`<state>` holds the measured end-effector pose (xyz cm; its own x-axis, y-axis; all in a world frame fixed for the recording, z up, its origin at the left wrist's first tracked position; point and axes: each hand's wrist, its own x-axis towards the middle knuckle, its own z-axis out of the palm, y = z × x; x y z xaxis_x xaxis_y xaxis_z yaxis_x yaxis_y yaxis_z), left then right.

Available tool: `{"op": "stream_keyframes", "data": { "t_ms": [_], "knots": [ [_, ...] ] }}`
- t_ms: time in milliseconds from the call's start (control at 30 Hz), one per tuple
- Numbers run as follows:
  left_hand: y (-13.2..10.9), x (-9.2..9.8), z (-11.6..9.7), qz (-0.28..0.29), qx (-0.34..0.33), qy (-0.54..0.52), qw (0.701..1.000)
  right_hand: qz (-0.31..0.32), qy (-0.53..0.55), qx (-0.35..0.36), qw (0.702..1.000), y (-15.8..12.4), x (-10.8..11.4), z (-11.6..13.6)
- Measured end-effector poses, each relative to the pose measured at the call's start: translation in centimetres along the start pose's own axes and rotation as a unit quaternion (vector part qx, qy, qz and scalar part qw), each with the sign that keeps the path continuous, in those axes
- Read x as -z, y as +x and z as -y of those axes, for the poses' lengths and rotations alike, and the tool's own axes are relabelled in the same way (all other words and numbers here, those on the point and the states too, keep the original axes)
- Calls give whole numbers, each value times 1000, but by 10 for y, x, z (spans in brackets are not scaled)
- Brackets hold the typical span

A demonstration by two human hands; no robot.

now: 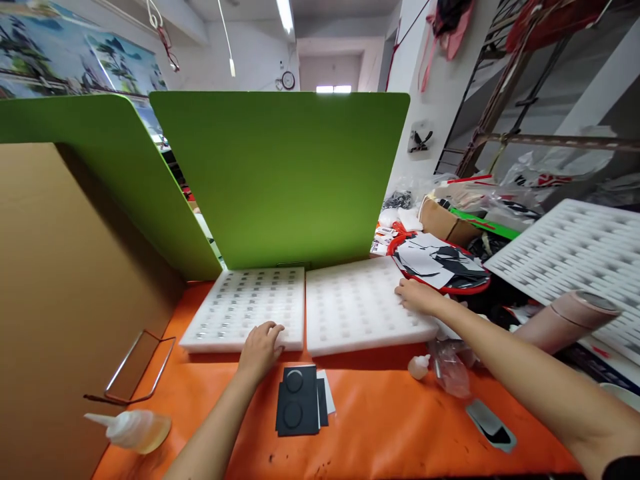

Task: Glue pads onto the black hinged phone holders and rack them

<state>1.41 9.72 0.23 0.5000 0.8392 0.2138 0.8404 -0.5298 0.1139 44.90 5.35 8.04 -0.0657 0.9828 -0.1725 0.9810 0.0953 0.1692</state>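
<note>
My left hand (260, 351) lies at the front edge of the left white foam tray (293, 330), its fingers loosely bent and a little apart. Rows of small shiny pieces sit in that tray's slots. At the right side of a second white foam tray (353, 313), my right hand (417, 296) has its fingers bent over the edge; this tray sits slightly askew and shows rows of faint hollows. Just in front of the left hand lies a stack of black cards (300, 403) with round marks, white pieces showing beneath.
Green panels (285, 173) stand behind the trays. A squeeze bottle (137, 430) and a wire stand (143, 367) are on the left of the orange table (380, 427). Rightward are a small bottle (419, 367), a red-rimmed basket (445, 263), a pink tumbler (565, 323) and another foam tray (580, 253).
</note>
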Motion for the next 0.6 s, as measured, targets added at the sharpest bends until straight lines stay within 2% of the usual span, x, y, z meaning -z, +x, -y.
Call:
{"op": "stream_keyframes", "data": {
  "t_ms": [167,333,467,600],
  "knots": [
    [5,-3,-1,12,32,44,998,6,7,-12,1000,11,-8,-1],
    [0,2,2,23,19,43,999,-9,0,-12,1000,7,-1,-7],
    [-1,5,6,6,24,29,999,-22,5,-1,1000,9,8,-7],
    [1,-3,13,-16,9,3,1000,14,15,-15,1000,21,-1,2]
  ]
}}
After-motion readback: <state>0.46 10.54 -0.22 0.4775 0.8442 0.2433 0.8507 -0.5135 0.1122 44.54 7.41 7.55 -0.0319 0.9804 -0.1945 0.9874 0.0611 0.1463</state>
